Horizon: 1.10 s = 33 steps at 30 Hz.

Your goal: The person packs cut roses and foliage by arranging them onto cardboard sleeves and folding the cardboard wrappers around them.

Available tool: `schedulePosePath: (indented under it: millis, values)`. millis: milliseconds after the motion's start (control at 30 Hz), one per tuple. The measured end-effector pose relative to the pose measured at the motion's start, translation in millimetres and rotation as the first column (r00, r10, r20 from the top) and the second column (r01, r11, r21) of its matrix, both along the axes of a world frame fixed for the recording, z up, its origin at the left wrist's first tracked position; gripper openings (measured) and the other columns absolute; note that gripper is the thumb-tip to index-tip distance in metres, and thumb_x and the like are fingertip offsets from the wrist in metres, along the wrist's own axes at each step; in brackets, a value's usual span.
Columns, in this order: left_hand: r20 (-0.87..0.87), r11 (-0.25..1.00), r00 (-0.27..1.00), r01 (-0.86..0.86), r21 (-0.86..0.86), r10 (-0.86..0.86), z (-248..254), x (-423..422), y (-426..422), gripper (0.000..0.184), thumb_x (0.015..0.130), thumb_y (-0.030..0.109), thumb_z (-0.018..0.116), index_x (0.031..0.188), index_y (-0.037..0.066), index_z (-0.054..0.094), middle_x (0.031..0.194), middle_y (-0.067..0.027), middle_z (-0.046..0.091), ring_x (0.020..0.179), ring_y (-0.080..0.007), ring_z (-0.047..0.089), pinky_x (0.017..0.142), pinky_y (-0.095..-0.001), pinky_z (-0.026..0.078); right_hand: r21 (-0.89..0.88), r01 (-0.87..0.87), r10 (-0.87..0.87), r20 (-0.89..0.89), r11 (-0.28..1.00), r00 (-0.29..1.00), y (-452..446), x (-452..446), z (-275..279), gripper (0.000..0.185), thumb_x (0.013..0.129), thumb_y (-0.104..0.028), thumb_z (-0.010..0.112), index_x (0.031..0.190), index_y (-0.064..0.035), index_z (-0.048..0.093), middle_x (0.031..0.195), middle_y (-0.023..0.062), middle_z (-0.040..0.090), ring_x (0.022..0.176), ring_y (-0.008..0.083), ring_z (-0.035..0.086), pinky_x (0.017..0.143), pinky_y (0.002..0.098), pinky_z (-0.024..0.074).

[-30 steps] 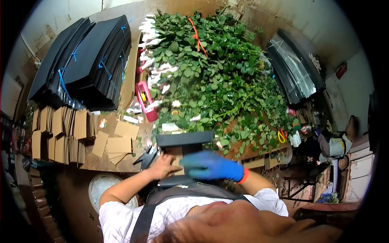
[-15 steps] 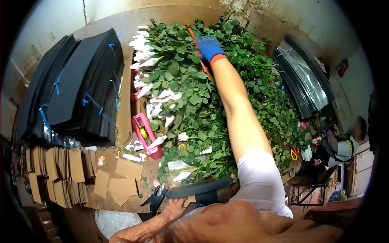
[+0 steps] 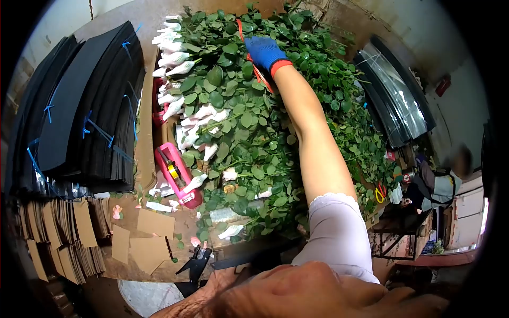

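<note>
My right hand [image 3: 266,52], in a blue knitted glove with a red cuff, reaches across the leafy rose stems [image 3: 254,114]. Its fingers close around a red strap [image 3: 261,79] that lies over the foliage. White netted rose heads [image 3: 173,58] line the left side of the pile. My left hand [image 3: 225,276], bare, is low at the table's front edge, its fingers mostly hidden. Beside it lies a black plier-like tool [image 3: 196,264], with a dark strip [image 3: 238,259] close by.
A pink tape dispenser [image 3: 180,177] stands left of the stems. Black sheet stacks [image 3: 87,106] tied with blue string and cardboard pieces [image 3: 58,228] are at left. Clear-wrapped dark sheets [image 3: 395,95] and yellow-handled scissors [image 3: 380,194] lie right. Another person [image 3: 440,183] is at far right.
The view has shifted, so the table contents sit further left and mostly a little higher or lower. My right hand stays at the red strap. My left hand appears lower and more hidden.
</note>
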<state>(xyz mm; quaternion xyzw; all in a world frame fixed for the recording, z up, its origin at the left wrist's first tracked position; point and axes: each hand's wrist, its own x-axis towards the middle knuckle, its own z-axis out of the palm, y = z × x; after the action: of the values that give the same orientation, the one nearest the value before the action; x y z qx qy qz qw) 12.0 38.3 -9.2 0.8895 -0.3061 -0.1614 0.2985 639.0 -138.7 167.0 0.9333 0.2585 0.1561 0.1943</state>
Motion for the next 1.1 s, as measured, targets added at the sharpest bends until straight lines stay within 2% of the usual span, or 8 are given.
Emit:
schedulePosePath:
  millis: [600, 667, 733, 767, 833, 900, 967, 1100]
  values:
    - [0.13, 1.0, 0.991, -0.008, 0.022, 0.005, 5, -7, -5, 0.043, 0.081, 0.024, 0.071, 0.124, 0.03, 0.071, 0.128, -0.0147, 0.053, 0.126, -0.035, 0.047, 0.106, -0.0505, 0.035, 0.187, -0.053, -0.023, 0.383, 0.981, 0.923, -64, -203, 47, 0.017, 0.087, -0.016, 0.059, 0.104, -0.0165, 0.06, 0.099, 0.0066, 0.063, 0.09, 0.0274, 0.065, 0.067, 0.0433, 0.0512]
    - [0.1, 1.0, 0.995, 0.009, 0.002, -0.009, 13, -4, -8, 0.043, 0.083, 0.024, 0.071, 0.126, 0.03, 0.07, 0.128, -0.0152, 0.053, 0.125, -0.036, 0.047, 0.108, -0.0549, 0.034, 0.119, -0.002, -0.036, 0.314, 0.993, 0.949, -68, -206, -19, 0.023, 0.088, -0.017, 0.058, 0.11, -0.0158, 0.062, 0.101, 0.0065, 0.063, 0.091, 0.0269, 0.065, 0.072, 0.044, 0.053]
    - [0.107, 1.0, 0.994, 0.018, -0.012, -0.017, 6, -6, -7, 0.045, 0.085, 0.025, 0.07, 0.129, 0.032, 0.068, 0.129, -0.0154, 0.053, 0.125, -0.0366, 0.047, 0.109, -0.0588, 0.033, 0.035, 0.181, -0.177, -0.105, 0.983, 0.979, -74, -188, -99, 0.035, 0.09, -0.017, 0.054, 0.123, -0.014, 0.062, 0.112, 0.0111, 0.065, 0.098, 0.0306, 0.063, 0.079, 0.0439, 0.0533]
    - [0.111, 0.999, 0.993, 0.029, 0.015, -0.031, 7, -7, -6, 0.045, 0.085, 0.025, 0.07, 0.13, 0.032, 0.067, 0.129, -0.0155, 0.053, 0.126, -0.0366, 0.047, 0.11, -0.0596, 0.033, 0.609, 0.008, 0.13, -0.181, 0.793, 0.975, -91, -186, -138, 0.035, 0.092, -0.019, 0.055, 0.125, -0.0119, 0.062, 0.116, 0.0131, 0.064, 0.101, 0.0325, 0.063, 0.083, 0.0435, 0.0534]
    - [0.117, 0.997, 0.992, 0.048, 0.064, -0.055, 11, -5, -6, 0.046, 0.086, 0.026, 0.07, 0.131, 0.033, 0.067, 0.13, -0.0158, 0.052, 0.127, -0.0366, 0.046, 0.111, -0.0613, 0.032, 0.847, 0.137, 0.254, -0.302, 0.514, 0.919, -155, -207, -166, 0.038, 0.096, -0.025, 0.055, 0.129, -0.0081, 0.061, 0.124, 0.0145, 0.063, 0.106, 0.0322, 0.062, 0.09, 0.0412, 0.0529]
    - [0.079, 0.996, 0.995, 0.048, 0.075, -0.054, 9, -6, -6, 0.045, 0.086, 0.026, 0.071, 0.131, 0.033, 0.067, 0.132, -0.0158, 0.051, 0.129, -0.0367, 0.045, 0.113, -0.0639, 0.029, 0.371, 0.117, 0.034, -0.377, 0.921, 0.926, -134, -296, -28, 0.046, 0.099, -0.032, 0.058, 0.137, -0.0065, 0.058, 0.13, 0.01, 0.064, 0.11, 0.0214, 0.063, 0.099, 0.0356, 0.0503]
    - [0.07, 0.996, 0.996, 0.051, 0.079, -0.057, 11, -4, -8, 0.046, 0.086, 0.026, 0.071, 0.131, 0.034, 0.067, 0.133, -0.0157, 0.05, 0.129, -0.0367, 0.045, 0.113, -0.0648, 0.029, 0.692, 0.162, 0.315, -0.507, 0.703, 0.802, -176, -327, -61, 0.045, 0.099, -0.034, 0.059, 0.135, -0.0071, 0.06, 0.126, 0.0081, 0.066, 0.108, 0.0193, 0.063, 0.097, 0.0348, 0.0506]
    - [0.122, 0.997, 0.99, 0.058, 0.057, -0.064, 16, 0, -9, 0.047, 0.085, 0.025, 0.072, 0.131, 0.033, 0.066, 0.127, -0.0164, 0.055, 0.123, -0.0356, 0.05, 0.108, -0.0583, 0.037, 0.635, 0.31, 0.371, -0.707, 0.708, 0.602, -216, -386, -67, 0.046, 0.099, -0.037, 0.061, 0.133, -0.0063, 0.061, 0.125, 0.0069, 0.067, 0.108, 0.0183, 0.063, 0.097, 0.0344, 0.05]
